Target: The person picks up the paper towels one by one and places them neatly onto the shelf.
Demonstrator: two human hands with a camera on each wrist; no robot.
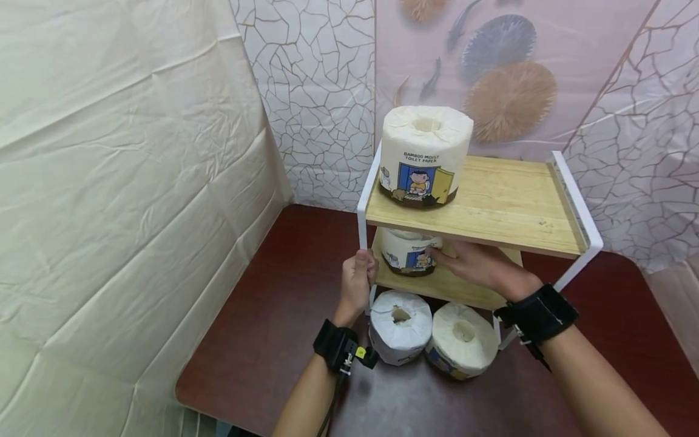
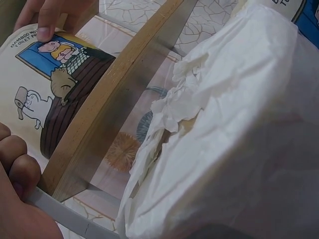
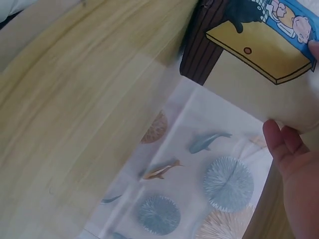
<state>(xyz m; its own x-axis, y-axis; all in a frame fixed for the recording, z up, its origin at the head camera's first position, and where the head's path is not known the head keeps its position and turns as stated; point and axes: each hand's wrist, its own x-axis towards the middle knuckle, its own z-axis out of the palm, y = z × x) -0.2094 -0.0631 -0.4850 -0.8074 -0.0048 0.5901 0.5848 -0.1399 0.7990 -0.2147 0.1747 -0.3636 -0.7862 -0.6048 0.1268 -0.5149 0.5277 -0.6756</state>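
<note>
My left hand (image 1: 357, 280) grips the white side post of a two-tier wooden rack (image 1: 516, 203) with curled fingers. Reaching under the top board, my right hand (image 1: 483, 265) holds a wrapped toilet paper roll (image 1: 406, 254) by its right side. That roll stands upright at the left of the lower board (image 1: 464, 288). In the left wrist view, the thumb lies across the printed front of the roll (image 2: 30, 82). In the right wrist view, fingertips (image 3: 274, 132) touch the wrapper's side.
Another toilet paper roll (image 1: 426, 145) stands on the left of the top board. Below the rack, a whiter roll (image 1: 401, 337) and a cream roll (image 1: 464, 346) sit side by side on the dark red table (image 1: 262, 340). A cream cloth wall (image 1: 136, 182) borders the left.
</note>
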